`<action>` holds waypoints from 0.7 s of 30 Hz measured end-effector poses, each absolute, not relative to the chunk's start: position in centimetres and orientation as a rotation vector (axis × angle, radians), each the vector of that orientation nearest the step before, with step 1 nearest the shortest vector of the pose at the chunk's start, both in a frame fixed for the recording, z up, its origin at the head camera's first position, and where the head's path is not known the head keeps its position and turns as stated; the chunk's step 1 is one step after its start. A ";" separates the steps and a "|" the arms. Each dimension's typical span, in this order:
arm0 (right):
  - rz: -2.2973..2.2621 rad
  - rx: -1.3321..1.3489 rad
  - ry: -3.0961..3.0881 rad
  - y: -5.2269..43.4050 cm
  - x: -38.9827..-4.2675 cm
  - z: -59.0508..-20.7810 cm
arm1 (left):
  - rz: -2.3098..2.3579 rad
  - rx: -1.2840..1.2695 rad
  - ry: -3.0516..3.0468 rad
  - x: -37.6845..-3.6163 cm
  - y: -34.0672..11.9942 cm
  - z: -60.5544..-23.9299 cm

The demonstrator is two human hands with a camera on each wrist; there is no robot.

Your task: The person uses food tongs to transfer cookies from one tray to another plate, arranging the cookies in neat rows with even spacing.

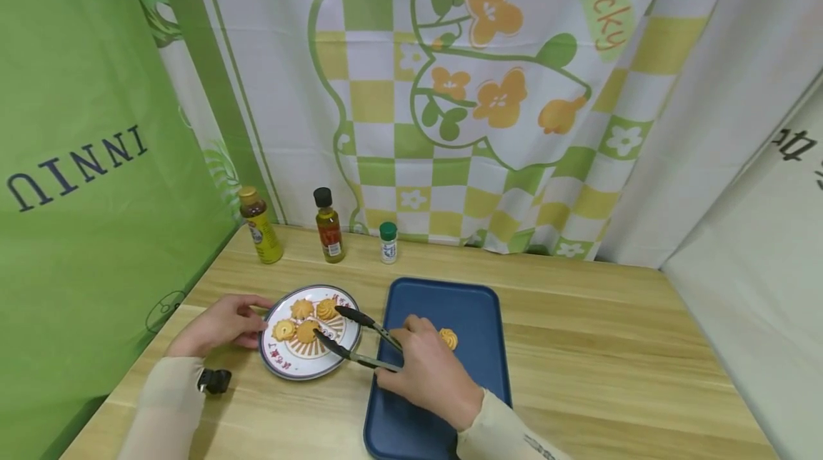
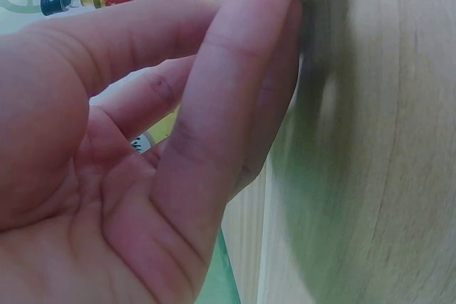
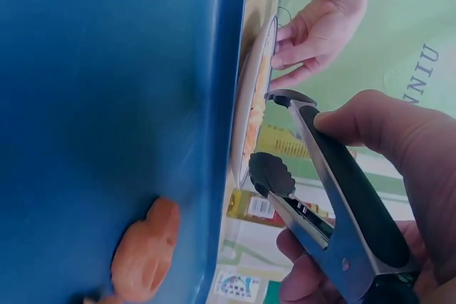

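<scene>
In the head view, the tongs (image 1: 363, 358) gape over the cookies (image 1: 283, 331) on the plate (image 1: 315, 368); an off-centre pinch could crack one or push it across the rim, and the left hand (image 1: 225, 321), fingers relaxed, merely touches the plate's left edge, so it might slide; in the left wrist view, those fingers bend slightly, apparently pinching nothing; in the right wrist view, the right hand (image 3: 420, 151) grips the tongs beside the plate

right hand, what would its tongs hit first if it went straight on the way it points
Probably the cookies on the plate: in the head view the tongs in the right hand point at them, though tip height is unclear.
</scene>
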State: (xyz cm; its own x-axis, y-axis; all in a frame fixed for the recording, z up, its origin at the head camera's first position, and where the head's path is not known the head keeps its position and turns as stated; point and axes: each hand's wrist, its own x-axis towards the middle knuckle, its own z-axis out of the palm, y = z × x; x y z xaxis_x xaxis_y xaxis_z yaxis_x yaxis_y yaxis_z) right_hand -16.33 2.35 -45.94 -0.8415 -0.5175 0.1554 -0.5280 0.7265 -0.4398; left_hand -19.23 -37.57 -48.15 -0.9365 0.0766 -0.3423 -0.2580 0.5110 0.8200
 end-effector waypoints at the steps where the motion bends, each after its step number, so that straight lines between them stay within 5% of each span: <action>1: 0.754 0.868 -2.904 2.6 -16.3 -45.9 | 1.397 -0.153 2.422 -19.3 -37.6 -48.2; 21: 0.764 0.657 -2.901 8.0 -14.9 -45.5 | 1.391 -0.161 2.429 -19.2 -37.5 -48.1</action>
State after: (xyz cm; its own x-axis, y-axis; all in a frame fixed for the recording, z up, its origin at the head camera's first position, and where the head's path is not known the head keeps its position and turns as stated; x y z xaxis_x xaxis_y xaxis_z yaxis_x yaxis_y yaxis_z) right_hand -14.89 8.02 -45.54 -0.9061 -0.3860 0.1730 -0.4211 0.7850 -0.4543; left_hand -19.23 -37.52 -48.13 -0.9371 0.0679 -0.3424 -0.2610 0.5150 0.8165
